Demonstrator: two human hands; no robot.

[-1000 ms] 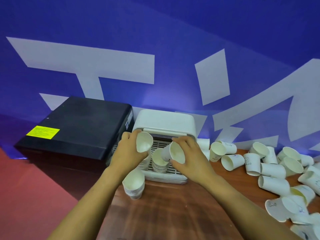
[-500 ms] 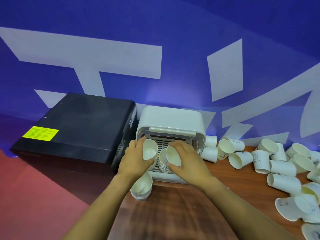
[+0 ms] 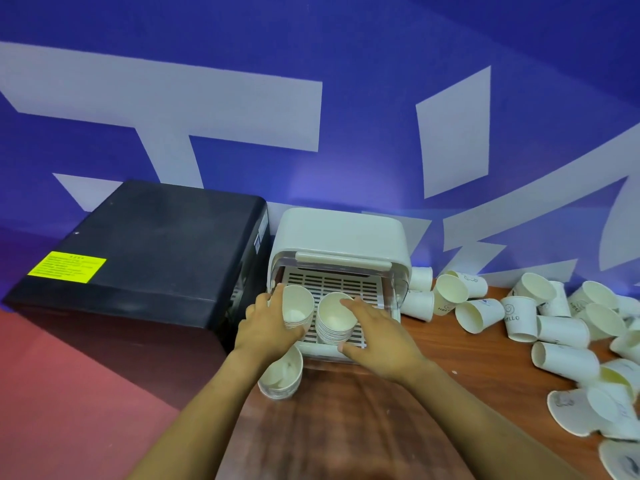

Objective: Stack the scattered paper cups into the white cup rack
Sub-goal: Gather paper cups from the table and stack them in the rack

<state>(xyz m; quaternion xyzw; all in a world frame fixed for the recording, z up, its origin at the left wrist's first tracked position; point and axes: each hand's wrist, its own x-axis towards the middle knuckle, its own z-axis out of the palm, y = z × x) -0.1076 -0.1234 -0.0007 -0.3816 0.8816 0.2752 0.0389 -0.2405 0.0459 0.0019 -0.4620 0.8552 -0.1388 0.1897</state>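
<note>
A black box (image 3: pixel 138 251) stands just left of the white cup rack (image 3: pixel 337 237); loose cups (image 3: pixel 519 317) litter the table (image 3: pixel 433 393) to its right. The left hand (image 3: pixel 268 320) curls its fingers round one cup stack (image 3: pixel 296 308) on the rack tray. The right hand (image 3: pixel 379 336) spreads relaxed fingers against another stack (image 3: pixel 334 320).

Two bare forearms, no sleeves in view, bare hands, left (image 3: pixel 268 323), right (image 3: pixel 379 336)
</note>
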